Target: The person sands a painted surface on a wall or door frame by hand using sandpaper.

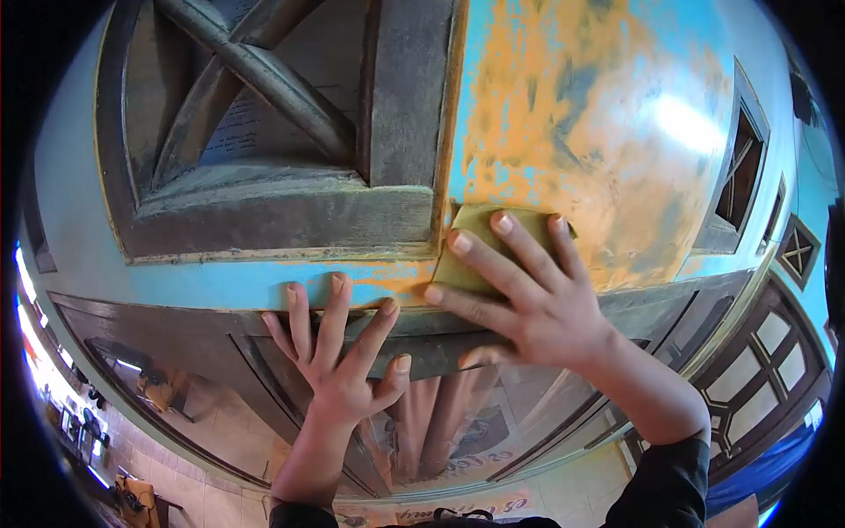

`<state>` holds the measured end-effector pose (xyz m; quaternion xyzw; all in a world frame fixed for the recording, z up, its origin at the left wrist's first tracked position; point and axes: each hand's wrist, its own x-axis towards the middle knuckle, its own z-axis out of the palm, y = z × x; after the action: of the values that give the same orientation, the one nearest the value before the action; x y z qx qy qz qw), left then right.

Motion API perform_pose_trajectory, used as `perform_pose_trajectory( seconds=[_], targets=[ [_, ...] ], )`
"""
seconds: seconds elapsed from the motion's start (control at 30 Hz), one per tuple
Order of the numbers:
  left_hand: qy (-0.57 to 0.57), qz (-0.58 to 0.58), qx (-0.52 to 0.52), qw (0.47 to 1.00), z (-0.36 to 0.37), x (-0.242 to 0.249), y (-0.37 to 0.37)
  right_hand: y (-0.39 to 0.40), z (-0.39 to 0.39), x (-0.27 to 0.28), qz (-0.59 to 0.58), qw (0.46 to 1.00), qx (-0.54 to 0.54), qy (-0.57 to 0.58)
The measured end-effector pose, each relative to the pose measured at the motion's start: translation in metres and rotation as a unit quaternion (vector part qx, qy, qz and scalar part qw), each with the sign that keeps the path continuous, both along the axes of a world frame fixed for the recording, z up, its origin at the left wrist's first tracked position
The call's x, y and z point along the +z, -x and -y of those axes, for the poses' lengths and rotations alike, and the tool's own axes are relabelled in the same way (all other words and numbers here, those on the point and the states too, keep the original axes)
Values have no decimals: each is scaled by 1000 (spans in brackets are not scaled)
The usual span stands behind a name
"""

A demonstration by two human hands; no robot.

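Note:
My right hand (537, 299) presses a folded sheet of sandpaper (475, 231) flat on the wall, with its fingers spread over it. Around it the wall (607, 150) is blotchy, with orange, blue and grey patches. My left hand (339, 356) rests with spread fingers on the dark wooden frame top and the blue strip of wall (211, 283); it holds nothing. The sandpaper sits just beside the lower right corner of a dark wooden vent frame (290, 220).
Below are a dark wooden frame and glass panes (220, 422) with a reddish curtain (431, 422). Further right are another vent (739, 167) and a dark door with panes (766, 370). A tiled floor (207, 493) lies far below, with chairs (136, 493) at lower left.

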<state>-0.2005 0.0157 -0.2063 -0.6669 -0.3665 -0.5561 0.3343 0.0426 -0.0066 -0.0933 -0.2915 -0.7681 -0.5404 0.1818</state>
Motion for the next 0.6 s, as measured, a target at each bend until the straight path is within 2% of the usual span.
perform_pose_trajectory(
  seconds=[0.03, 0.07, 0.17, 0.27, 0.37, 0.5, 0.6],
  targets=[
    [1, -1, 1, 1000, 0, 0, 1, -1, 0, 0, 31, 999, 1, -11],
    [-7, -10, 2, 1000, 0, 0, 1, -6, 3, 10, -21, 999, -25, 20],
    [-14, -27, 2, 1000, -1, 0, 2, -8, 6, 28, -145, 989, -16, -29],
    [9, -13, 5, 1000, 1, 2, 3, 15, 3, -20, -90, 995, 16, 36],
    [30, 21, 16, 999, 4, 3, 7, 7, 16, -7, -69, 995, -28, 64],
    [23, 29, 50, 998, 4, 4, 25, 1, 11, -8, -109, 993, -14, 44],
    [6, 10, 77, 997, 0, 5, 22, 30, 9, 7, -84, 995, 6, 59]
  ],
)
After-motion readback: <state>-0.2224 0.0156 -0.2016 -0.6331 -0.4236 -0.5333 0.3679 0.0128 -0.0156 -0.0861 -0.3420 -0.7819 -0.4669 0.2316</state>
